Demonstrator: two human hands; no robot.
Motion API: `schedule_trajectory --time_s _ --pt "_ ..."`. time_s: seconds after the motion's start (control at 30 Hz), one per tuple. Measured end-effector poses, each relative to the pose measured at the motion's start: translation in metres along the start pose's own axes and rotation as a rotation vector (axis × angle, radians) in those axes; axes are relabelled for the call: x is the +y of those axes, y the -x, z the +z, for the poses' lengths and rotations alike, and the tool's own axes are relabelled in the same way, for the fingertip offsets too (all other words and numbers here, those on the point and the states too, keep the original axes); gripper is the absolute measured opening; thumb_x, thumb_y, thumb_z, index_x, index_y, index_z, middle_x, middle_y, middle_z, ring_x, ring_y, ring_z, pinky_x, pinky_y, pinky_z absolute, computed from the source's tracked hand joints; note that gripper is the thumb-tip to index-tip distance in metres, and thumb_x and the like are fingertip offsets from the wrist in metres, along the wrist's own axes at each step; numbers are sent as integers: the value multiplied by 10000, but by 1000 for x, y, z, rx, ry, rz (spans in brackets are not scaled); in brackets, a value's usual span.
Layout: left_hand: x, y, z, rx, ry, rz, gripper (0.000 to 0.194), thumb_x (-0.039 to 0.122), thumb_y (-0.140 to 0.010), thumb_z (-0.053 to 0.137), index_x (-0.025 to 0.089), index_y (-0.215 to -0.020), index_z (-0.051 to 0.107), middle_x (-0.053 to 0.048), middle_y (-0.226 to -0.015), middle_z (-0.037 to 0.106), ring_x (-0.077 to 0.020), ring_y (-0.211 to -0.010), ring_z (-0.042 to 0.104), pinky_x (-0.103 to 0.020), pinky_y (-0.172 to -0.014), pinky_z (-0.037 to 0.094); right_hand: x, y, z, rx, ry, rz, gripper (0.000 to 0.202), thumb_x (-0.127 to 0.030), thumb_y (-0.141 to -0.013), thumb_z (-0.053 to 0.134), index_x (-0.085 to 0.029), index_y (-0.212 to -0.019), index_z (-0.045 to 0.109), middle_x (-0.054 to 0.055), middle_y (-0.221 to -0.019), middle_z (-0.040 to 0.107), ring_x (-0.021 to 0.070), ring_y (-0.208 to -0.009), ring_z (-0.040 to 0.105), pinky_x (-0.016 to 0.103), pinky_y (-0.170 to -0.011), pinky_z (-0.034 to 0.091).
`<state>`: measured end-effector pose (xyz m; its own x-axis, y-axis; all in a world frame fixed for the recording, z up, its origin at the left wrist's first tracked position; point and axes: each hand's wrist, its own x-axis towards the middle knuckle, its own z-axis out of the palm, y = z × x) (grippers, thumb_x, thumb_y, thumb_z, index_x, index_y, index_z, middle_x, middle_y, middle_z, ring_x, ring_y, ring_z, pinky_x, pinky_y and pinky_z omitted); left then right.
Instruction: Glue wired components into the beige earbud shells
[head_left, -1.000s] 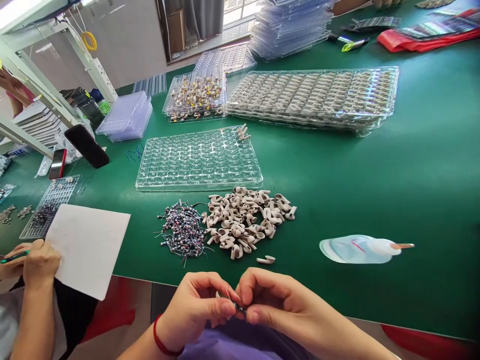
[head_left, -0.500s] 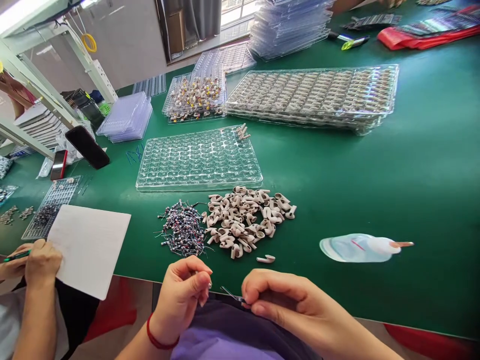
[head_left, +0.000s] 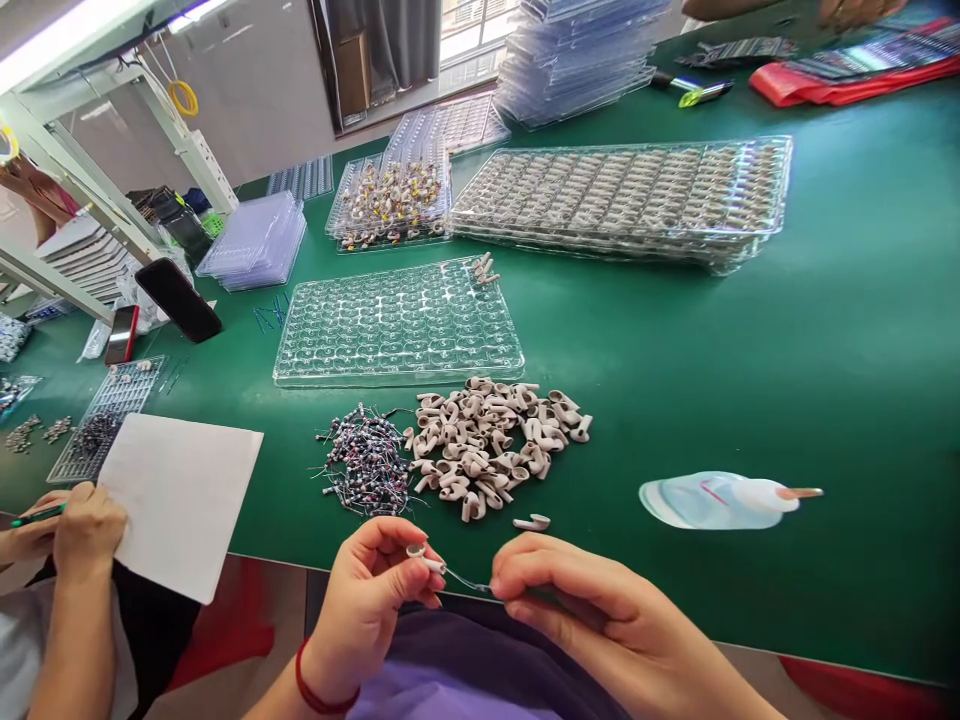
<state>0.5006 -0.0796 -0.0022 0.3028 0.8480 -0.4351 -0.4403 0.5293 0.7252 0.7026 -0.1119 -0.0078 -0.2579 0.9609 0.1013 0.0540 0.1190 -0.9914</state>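
Between the thumb and fingers of my left hand (head_left: pixel 382 580) is a white earbud shell (head_left: pixel 427 560), its stem end facing right. Thin wires (head_left: pixel 466 581) run from that stem end to my right hand (head_left: pixel 585 600), whose thumb and forefinger pinch a small wired part, mostly hidden by the fingertips. Just beyond my hands lies a heap of white earbud shells (head_left: pixel 480 455). Left of it is a pile of small dark wired components (head_left: pixel 365 460). One single earbud shell (head_left: pixel 532 523) lies apart, near the table edge.
A clear blister tray (head_left: pixel 397 330) holds several shells at its far right corner. Filled trays (head_left: pixel 622 200) are stacked behind. At right lies a glue bottle (head_left: pixel 712 500). On the left, a co-worker's hand (head_left: pixel 90 530) rests by a white paper (head_left: pixel 180 490).
My left hand has turned, bringing the earbud shell into clear view. The wires in my right hand now reach the shell's stem end; before, their tips were apart from it.
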Motion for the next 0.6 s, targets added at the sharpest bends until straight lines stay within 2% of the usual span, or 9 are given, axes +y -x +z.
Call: schedule_trajectory --time_s 0.4,0.6 --pt "1 1 1 -20 -26 6 252 204 -625 855 150 -770 656 -1 -690 701 -91 -594 648 -155 -512 519 -2 -3 -1 -28 51 7 123 -202 -911 547 -228 -836 640 12 -810 632 121 -727 604 175 -661 485" --pt "-4 2 -7 -27 -227 57 228 257 -645 843 161 -814 724 -16 -689 710 -87 -594 632 -166 -554 516 -3 -2 -2 -61 66 2 127 -197 -917 535 -224 -845 637 19 -825 641 125 -741 610 186 -666 484"
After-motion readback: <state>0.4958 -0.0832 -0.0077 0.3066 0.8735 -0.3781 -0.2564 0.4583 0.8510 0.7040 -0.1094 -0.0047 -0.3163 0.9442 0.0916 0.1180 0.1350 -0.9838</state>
